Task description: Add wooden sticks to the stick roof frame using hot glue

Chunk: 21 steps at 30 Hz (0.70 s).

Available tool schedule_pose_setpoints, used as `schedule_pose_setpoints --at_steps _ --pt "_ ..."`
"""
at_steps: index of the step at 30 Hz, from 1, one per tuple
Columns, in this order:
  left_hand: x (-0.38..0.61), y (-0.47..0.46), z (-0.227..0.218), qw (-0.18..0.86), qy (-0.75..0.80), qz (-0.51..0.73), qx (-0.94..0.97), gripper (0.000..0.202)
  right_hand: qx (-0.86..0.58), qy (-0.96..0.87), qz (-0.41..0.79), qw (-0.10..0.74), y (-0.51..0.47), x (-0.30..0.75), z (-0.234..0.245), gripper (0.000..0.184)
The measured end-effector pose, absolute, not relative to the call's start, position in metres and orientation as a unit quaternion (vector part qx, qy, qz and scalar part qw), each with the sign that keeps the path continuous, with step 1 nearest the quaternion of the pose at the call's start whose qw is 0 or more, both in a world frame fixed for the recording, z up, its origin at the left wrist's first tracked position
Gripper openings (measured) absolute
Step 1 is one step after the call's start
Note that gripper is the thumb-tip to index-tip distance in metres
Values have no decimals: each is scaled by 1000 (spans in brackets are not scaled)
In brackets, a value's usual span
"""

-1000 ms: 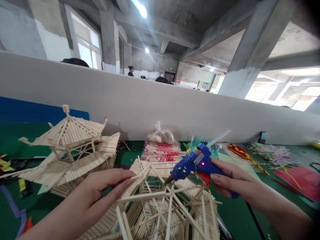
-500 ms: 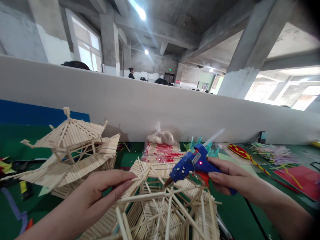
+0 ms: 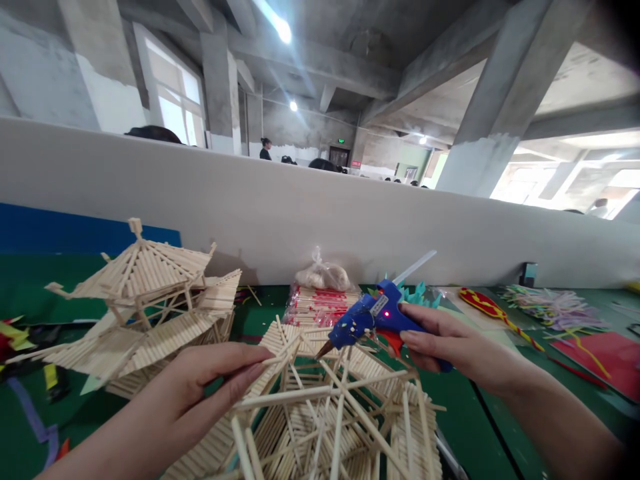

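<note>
A blue hot glue gun (image 3: 367, 317) with a red trigger, a lit red light and a clear glue stick at its back is gripped in my right hand (image 3: 445, 337). Its nozzle points down and left, close over the stick frame. Below it stands a model built of thin wooden sticks (image 3: 340, 400), with crossing beams on top and slatted roof panels around. My left hand (image 3: 230, 373) pinches a wooden stick (image 3: 283, 352) between thumb and fingers at the model's upper left. Whether the nozzle touches a stick, I cannot tell.
A finished-looking stick pavilion (image 3: 145, 287) stands at the left. Behind the model lies a bag of red-tipped sticks (image 3: 323, 303). Pipe cleaners (image 3: 550, 307) and a red sheet (image 3: 605, 360) lie right on the green table. A white partition (image 3: 280, 213) runs along the back.
My right hand has moved the glue gun left and slightly toward the left-hand stick, its nozzle shifting up along the frame. My left hand stays almost still, pinching the stick.
</note>
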<state>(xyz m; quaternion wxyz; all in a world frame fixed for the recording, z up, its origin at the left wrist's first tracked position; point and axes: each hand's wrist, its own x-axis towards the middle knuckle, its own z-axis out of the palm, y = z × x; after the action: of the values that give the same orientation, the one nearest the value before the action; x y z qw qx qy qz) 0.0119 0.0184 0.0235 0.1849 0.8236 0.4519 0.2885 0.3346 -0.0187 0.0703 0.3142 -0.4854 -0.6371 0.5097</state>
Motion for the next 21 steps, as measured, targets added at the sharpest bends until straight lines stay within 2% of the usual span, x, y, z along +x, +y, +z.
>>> schedule_pose_setpoints --at_steps 7,12,18,21 --pt "13 19 23 190 450 294 821 21 -516 -616 517 297 -33 350 72 43" --pt "16 18 28 182 445 299 824 20 -492 -634 513 304 -23 342 72 39" --pt "18 14 36 171 447 286 830 22 -517 -627 495 308 -16 335 72 61" --pt "18 14 36 175 456 288 824 22 -524 -626 490 305 -23 342 73 62"
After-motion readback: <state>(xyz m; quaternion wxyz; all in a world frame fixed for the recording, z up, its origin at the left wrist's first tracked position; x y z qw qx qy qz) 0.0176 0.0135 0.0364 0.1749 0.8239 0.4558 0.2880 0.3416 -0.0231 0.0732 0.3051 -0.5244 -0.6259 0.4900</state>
